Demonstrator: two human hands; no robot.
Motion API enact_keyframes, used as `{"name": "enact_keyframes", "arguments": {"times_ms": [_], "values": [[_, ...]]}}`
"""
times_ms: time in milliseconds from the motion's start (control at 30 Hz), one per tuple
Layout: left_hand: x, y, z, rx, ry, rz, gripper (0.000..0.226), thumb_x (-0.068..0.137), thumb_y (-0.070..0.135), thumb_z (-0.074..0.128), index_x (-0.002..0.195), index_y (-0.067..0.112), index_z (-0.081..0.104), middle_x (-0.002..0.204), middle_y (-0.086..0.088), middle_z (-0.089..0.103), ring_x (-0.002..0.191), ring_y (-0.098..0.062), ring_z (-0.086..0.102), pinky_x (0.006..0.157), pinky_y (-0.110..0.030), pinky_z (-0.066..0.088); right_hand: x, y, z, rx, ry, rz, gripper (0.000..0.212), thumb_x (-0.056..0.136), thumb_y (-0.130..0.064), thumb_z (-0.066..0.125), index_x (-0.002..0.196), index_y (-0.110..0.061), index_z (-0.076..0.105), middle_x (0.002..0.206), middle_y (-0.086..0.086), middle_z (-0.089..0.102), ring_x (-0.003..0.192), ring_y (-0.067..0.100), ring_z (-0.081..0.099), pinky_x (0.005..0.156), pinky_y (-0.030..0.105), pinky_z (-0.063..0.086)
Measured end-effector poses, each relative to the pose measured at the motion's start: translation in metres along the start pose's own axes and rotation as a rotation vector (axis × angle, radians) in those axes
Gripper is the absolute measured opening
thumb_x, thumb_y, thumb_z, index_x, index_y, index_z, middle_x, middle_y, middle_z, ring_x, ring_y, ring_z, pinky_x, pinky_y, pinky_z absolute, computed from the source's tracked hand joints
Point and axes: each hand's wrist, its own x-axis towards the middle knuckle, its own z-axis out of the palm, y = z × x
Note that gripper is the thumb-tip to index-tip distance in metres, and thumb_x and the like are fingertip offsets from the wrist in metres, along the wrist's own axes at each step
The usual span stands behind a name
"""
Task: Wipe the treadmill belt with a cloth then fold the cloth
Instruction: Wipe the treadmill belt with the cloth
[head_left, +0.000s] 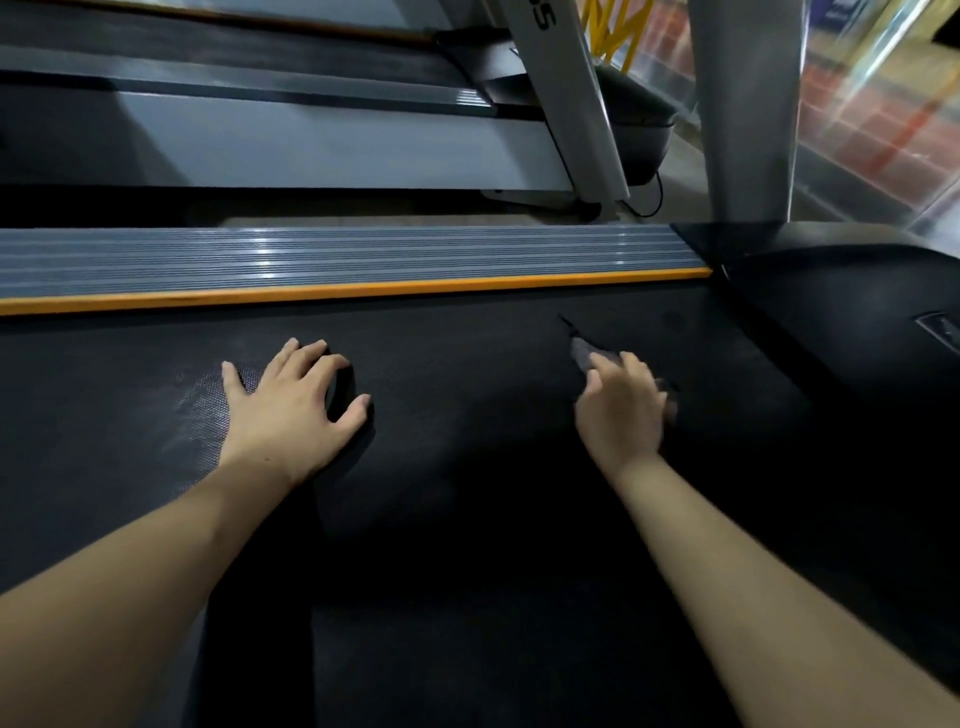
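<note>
Seemingly a dark cloth (584, 356) lies on the treadmill belt (467, 519) directly under the right hand (621, 410), whose blurred fingers press or grip it, I cannot tell which, well right of the left hand (291, 402) resting flat with fingers spread, its long axis unreadable.

Beyond the belt, a ribbed grey side rail (337, 257) edged with an orange strip (353, 291). Farther back, a second treadmill (311, 140), its white upright (566, 98) leaning and a black cable (652, 200) trailing at its foot. At right, a thick grey column (748, 109); past it, blurred, perhaps glass panelling (878, 119). Yellow bars (613, 26) at top.
</note>
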Motion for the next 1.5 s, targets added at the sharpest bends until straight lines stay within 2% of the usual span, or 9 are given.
{"name": "enact_keyframes", "arguments": {"times_ms": [200, 333, 633, 767, 900, 1000, 1267, 1400, 1500], "values": [[-0.002, 0.001, -0.001, -0.002, 0.012, 0.007, 0.049, 0.093, 0.066, 0.044, 0.133, 0.038, 0.052, 0.157, 0.009, 0.038, 0.153, -0.017, 0.019, 0.118, -0.069, 0.005, -0.095, -0.116, 0.016, 0.162, -0.203, -0.49, 0.032, 0.097, -0.028, 0.045, 0.125, -0.03, 0.061, 0.14, 0.004, 0.051, 0.134, 0.029, 0.042, 0.11, 0.054, 0.031], [-0.007, 0.002, -0.004, 0.019, 0.076, 0.083, 0.048, 0.088, 0.059, 0.037, 0.121, 0.034, 0.062, 0.136, 0.007, 0.056, 0.136, -0.023, 0.042, 0.115, -0.062, 0.025, -0.078, -0.075, -0.002, 0.194, -0.391, -0.789, 0.037, 0.102, -0.028, 0.045, 0.137, -0.034, 0.057, 0.155, -0.003, 0.041, 0.147, 0.021, 0.031, 0.119, 0.041, 0.024], [-0.062, 0.012, -0.035, 0.066, -0.033, 0.13, 0.047, 0.089, 0.046, 0.04, 0.126, 0.032, 0.066, 0.138, 0.006, 0.058, 0.131, -0.023, 0.049, 0.108, -0.048, 0.036, -0.022, 0.02, -0.022, 0.005, -0.125, 0.059, 0.04, 0.101, -0.026, 0.036, 0.134, -0.024, 0.058, 0.146, 0.007, 0.046, 0.137, 0.029, 0.039, 0.113, 0.051, 0.031], [-0.094, 0.021, -0.038, 0.077, -0.122, 0.099, 0.04, 0.094, 0.053, 0.05, 0.13, 0.038, 0.061, 0.141, 0.01, 0.052, 0.134, -0.021, 0.041, 0.111, -0.043, 0.032, -0.077, -0.07, -0.005, 0.102, -0.164, -0.211, 0.037, 0.09, -0.026, 0.037, 0.108, -0.022, 0.069, 0.118, 0.01, 0.06, 0.112, 0.037, 0.053, 0.095, 0.054, 0.045], [-0.113, 0.033, -0.048, 0.084, -0.224, 0.085, 0.061, 0.089, 0.075, 0.041, 0.139, 0.042, 0.053, 0.152, 0.011, 0.043, 0.142, -0.018, 0.033, 0.114, -0.044, 0.029, -0.117, -0.105, -0.006, 0.244, -0.389, -0.534, 0.037, 0.1, -0.025, 0.046, 0.134, -0.029, 0.061, 0.153, 0.003, 0.042, 0.146, 0.025, 0.029, 0.119, 0.05, 0.02], [-0.116, 0.04, -0.055, 0.108, -0.406, 0.049, 0.086, 0.081, 0.085, 0.046, 0.154, 0.043, 0.031, 0.167, 0.009, 0.019, 0.154, -0.017, 0.014, 0.12, -0.05, 0.024, -0.093, -0.065, -0.016, 0.138, -0.406, -0.661, 0.039, 0.102, -0.023, 0.045, 0.139, -0.031, 0.056, 0.157, -0.002, 0.037, 0.148, 0.022, 0.026, 0.119, 0.046, 0.024], [-0.108, 0.048, -0.057, 0.097, -0.61, 0.011, 0.094, 0.084, 0.075, 0.057, 0.16, 0.041, 0.013, 0.17, 0.008, -0.007, 0.156, -0.018, -0.008, 0.119, -0.068, 0.014, -0.019, 0.041, -0.034, 0.028, -0.209, 0.053, 0.04, 0.104, -0.031, 0.034, 0.138, -0.027, 0.054, 0.151, 0.004, 0.04, 0.142, 0.026, 0.031, 0.114, 0.049, 0.026], [-0.1, 0.043, -0.062, 0.124, -0.668, 0.039, 0.096, 0.084, 0.071, 0.062, 0.16, 0.041, 0.01, 0.169, 0.008, -0.011, 0.156, -0.018, -0.007, 0.119, -0.065, 0.02, -0.068, -0.038, -0.019, 0.043, -0.222, -0.132, 0.045, 0.095, -0.035, 0.027, 0.121, -0.028, 0.063, 0.132, 0.005, 0.05, 0.127, 0.031, 0.043, 0.102, 0.05, 0.034], [-0.096, 0.043, -0.058, 0.153, -0.689, 0.048, 0.099, 0.085, 0.068, 0.064, 0.16, 0.04, 0.006, 0.169, 0.007, -0.013, 0.157, -0.02, -0.008, 0.12, -0.063, 0.022, -0.116, -0.092, -0.006, 0.158, -0.349, -0.406, 0.041, 0.1, -0.032, 0.033, 0.132, -0.032, 0.059, 0.151, 0.0, 0.041, 0.144, 0.027, 0.029, 0.117, 0.052, 0.019]]}}
